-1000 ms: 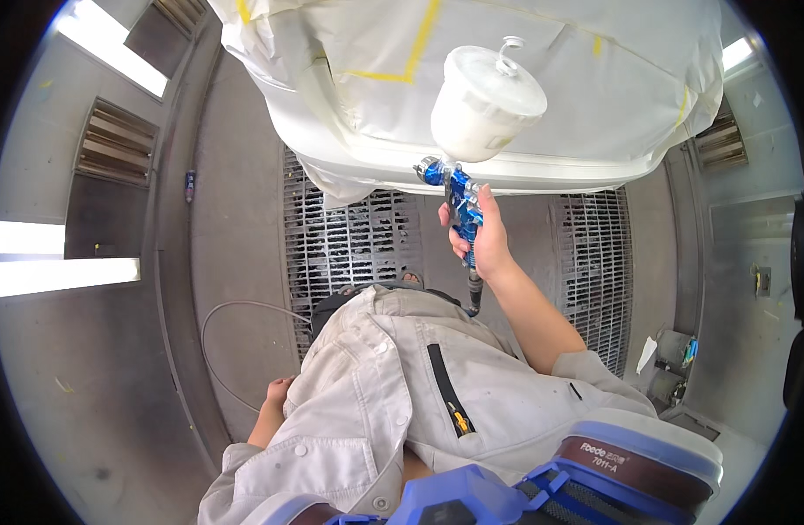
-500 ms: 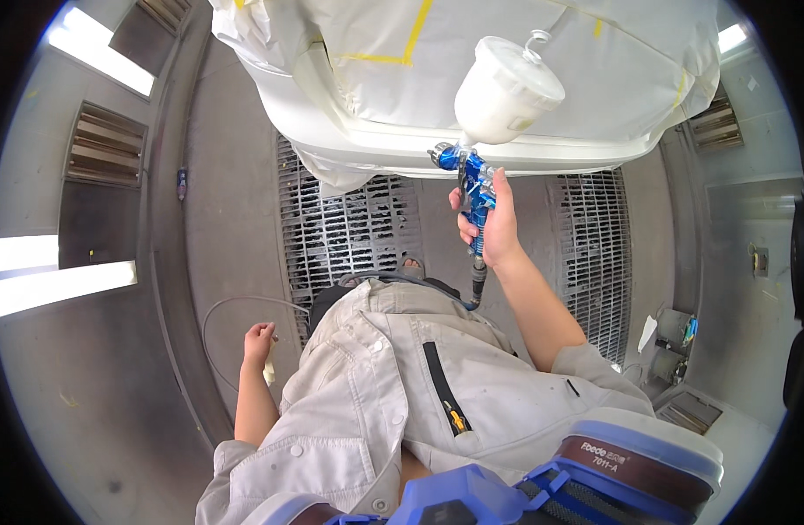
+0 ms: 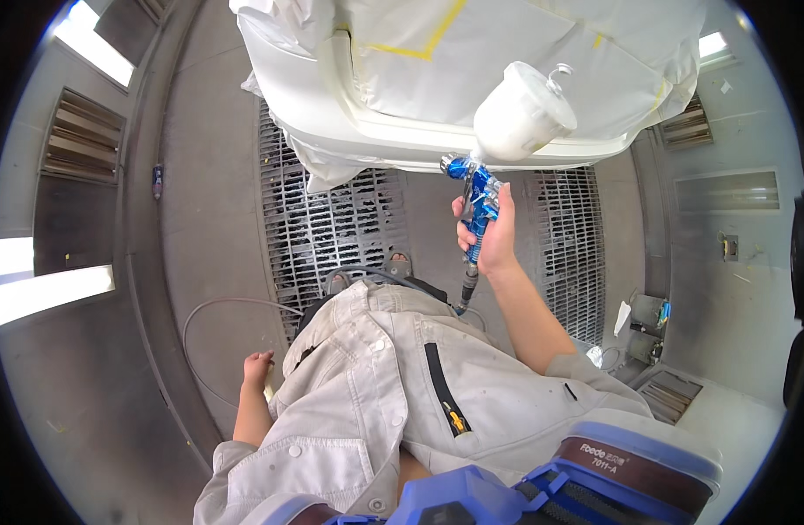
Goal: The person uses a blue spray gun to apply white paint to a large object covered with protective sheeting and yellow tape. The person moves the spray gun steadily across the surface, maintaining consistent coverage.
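My right hand is wrapped around the grip of a blue spray gun, held up before me. A white paint cup sits tilted on top of the gun, and a hose joins the bottom of its handle. Just beyond is a white car bumper, above which white masking sheet with yellow tape covers the car. At my left side, my left hand hangs low with curled fingers. Something pale shows beside it; what the fingers hold is hard to make out.
A thin air hose loops over the floor at my left and passes my legs. Metal floor gratings lie on both sides. At the right wall stands small equipment. A respirator edges into the bottom of the view.
The view has shifted, so floor and walls appear moved left. The spray gun in my right hand sits slightly lower and further right in view. My left hand stays low at my side.
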`<state>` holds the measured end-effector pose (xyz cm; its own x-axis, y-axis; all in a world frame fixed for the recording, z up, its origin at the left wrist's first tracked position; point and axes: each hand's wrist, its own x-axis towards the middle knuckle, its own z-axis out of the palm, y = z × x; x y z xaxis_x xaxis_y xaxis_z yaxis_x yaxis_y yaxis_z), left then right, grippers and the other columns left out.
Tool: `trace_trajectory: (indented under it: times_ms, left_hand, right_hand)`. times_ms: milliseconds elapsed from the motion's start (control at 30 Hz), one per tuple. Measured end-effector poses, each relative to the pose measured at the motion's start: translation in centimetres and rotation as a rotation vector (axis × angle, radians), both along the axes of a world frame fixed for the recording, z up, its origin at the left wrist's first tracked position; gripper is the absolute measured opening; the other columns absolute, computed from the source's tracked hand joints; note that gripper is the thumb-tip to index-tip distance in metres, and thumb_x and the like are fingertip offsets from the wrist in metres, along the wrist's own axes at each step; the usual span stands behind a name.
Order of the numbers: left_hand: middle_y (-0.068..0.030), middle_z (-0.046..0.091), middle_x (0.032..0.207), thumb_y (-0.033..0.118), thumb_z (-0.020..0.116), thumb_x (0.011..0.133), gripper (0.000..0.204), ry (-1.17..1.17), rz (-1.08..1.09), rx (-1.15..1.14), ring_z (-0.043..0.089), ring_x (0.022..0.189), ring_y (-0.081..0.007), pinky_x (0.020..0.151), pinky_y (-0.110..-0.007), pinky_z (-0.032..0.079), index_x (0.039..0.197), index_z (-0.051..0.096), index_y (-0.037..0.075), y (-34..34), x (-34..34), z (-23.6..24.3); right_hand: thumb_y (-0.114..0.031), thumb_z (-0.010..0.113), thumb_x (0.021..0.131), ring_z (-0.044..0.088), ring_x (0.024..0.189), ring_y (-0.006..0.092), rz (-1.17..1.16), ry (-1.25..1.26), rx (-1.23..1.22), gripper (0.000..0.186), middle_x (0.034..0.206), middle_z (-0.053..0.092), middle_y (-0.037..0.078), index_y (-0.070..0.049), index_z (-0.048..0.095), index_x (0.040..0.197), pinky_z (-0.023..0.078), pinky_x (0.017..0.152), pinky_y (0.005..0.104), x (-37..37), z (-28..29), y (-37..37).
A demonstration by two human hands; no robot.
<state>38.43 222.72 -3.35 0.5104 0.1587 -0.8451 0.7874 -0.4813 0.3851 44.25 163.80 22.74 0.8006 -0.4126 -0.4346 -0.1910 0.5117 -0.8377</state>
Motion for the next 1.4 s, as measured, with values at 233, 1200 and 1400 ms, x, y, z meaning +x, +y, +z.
trace_trajectory:
  times_ms: [233, 1200, 1400]
  left_hand:
    - [0.0044, 0.051, 0.064, 0.008, 0.074, 0.079, 0.024, -0.04, 0.023, -0.076, 0.045, 0.057, -0.0101, 0.055, -0.031, 0.039, 0.067, 0.053, 0.013, 3.2, 2.3, -2.8]
    - [0.0008, 0.055, 0.07, 0.009, 0.068, 0.08, 0.012, -0.058, -0.004, -0.09, 0.05, 0.063, -0.0136, 0.059, -0.033, 0.043, 0.075, 0.057, 0.01, 10.5, 8.5, -3.8]
    - [0.0008, 0.054, 0.07, 0.01, 0.068, 0.079, 0.011, -0.088, -0.03, -0.054, 0.05, 0.064, -0.0139, 0.06, -0.034, 0.042, 0.074, 0.058, 0.01, 10.9, 8.3, -3.9]
  right_hand:
    - [-0.073, 0.027, 0.103, 0.04, 0.046, 0.0097, -0.065, 0.027, -0.073, 0.075, 0.09, 0.063, 0.005, -0.005, 0.059, 0.1, 0.036, 0.044, 0.0268, 0.2, 0.1, 3.4]
    - [-0.076, 0.027, 0.102, 0.042, 0.046, 0.0109, -0.231, 0.045, -0.109, 0.071, 0.088, 0.061, 0.006, -0.01, 0.053, 0.112, 0.038, 0.043, 0.0289, -0.4, 0.7, 10.7]
    - [-0.076, 0.027, 0.102, 0.042, 0.046, 0.0107, -0.253, 0.056, -0.087, 0.074, 0.087, 0.061, 0.006, -0.008, 0.055, 0.105, 0.037, 0.044, 0.0285, -0.3, 0.5, 11.2]
